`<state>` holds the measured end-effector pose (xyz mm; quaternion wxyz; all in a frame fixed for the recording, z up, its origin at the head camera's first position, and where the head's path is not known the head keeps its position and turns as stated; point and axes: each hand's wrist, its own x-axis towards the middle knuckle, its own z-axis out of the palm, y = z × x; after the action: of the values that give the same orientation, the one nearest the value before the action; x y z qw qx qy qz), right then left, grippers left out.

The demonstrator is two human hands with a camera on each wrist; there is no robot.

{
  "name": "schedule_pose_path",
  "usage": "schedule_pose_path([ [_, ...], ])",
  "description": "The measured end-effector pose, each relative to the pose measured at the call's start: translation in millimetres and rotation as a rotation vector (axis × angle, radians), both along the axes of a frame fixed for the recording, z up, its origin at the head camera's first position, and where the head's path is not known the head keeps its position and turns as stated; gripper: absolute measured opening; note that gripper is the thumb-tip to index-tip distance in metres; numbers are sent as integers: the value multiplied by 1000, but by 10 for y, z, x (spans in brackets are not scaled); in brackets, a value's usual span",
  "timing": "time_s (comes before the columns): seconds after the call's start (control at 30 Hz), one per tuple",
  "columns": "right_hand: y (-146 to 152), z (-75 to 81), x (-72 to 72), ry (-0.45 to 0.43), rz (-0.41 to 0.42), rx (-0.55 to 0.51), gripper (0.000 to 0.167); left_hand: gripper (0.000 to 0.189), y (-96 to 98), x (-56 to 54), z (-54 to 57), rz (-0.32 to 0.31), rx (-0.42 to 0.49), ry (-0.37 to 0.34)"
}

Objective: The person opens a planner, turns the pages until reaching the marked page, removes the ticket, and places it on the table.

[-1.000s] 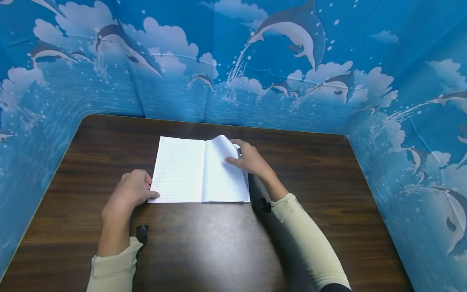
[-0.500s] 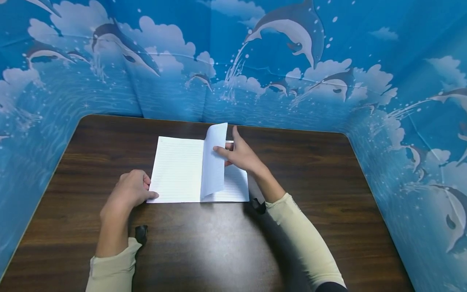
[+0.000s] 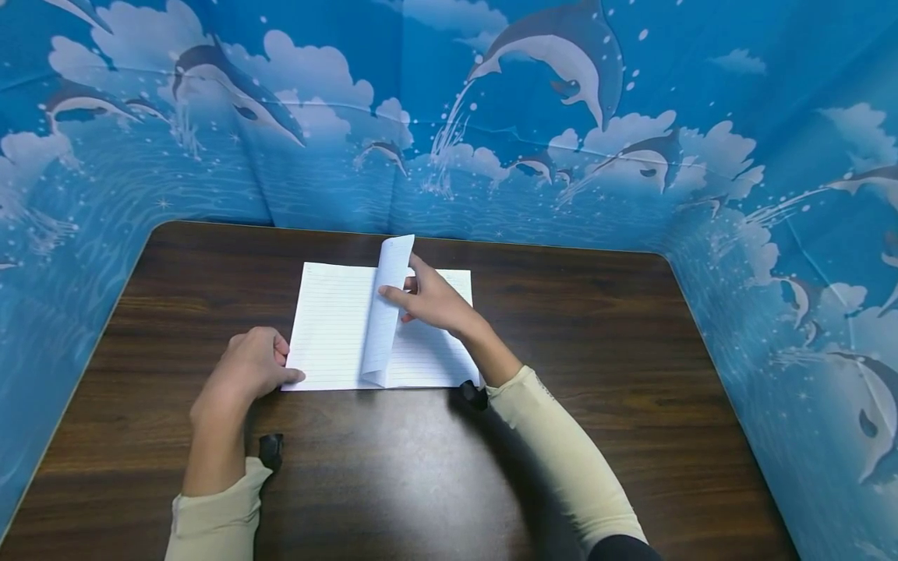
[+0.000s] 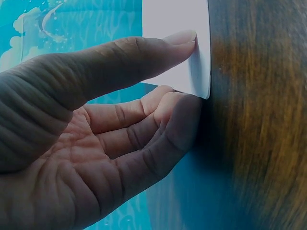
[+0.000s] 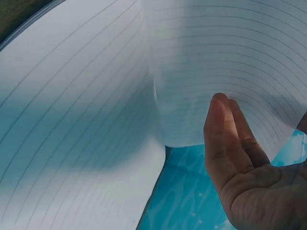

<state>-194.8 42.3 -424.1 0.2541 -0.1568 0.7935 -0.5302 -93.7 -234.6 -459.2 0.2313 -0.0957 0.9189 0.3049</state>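
An open lined notebook (image 3: 333, 312) lies on the dark wooden table. My left hand (image 3: 249, 370) holds its lower left corner, thumb on top of the paper; in the left wrist view the other fingers (image 4: 182, 117) curl at the edge below. My right hand (image 3: 438, 300) has one page (image 3: 386, 312) between thumb and fingers, the thumb on its left face. That page stands up from the spine, bowed and leaning left. The right wrist view shows the fingers (image 5: 218, 129) straight along the page's ruled underside, with most of the thumb out of sight.
The wooden table (image 3: 393, 475) reaches back to a blue dolphin-print curtain (image 3: 449, 156), which also rises along both sides. A small black device (image 3: 270, 450) sits at the left wrist, another black device (image 3: 473, 395) at the right.
My right hand has lifted the right page and swept it leftward over the spine, uncovering the lined page beneath. The left hand stays at the corner.
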Motion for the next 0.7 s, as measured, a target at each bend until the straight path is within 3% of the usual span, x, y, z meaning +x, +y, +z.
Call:
schedule_pose_path([
  [0.23, -194, -104, -23, -18, 54, 98, 82, 39, -11, -9, -9, -18, -3, 4],
  [0.47, -385, -207, 25, 71, 188, 244, 78, 39, -16, -25, -18, -24, 3, 8],
  [0.7, -501, -245, 104, 150, 333, 444, 81, 24, -21, -25, -23, 0, 2, -2],
])
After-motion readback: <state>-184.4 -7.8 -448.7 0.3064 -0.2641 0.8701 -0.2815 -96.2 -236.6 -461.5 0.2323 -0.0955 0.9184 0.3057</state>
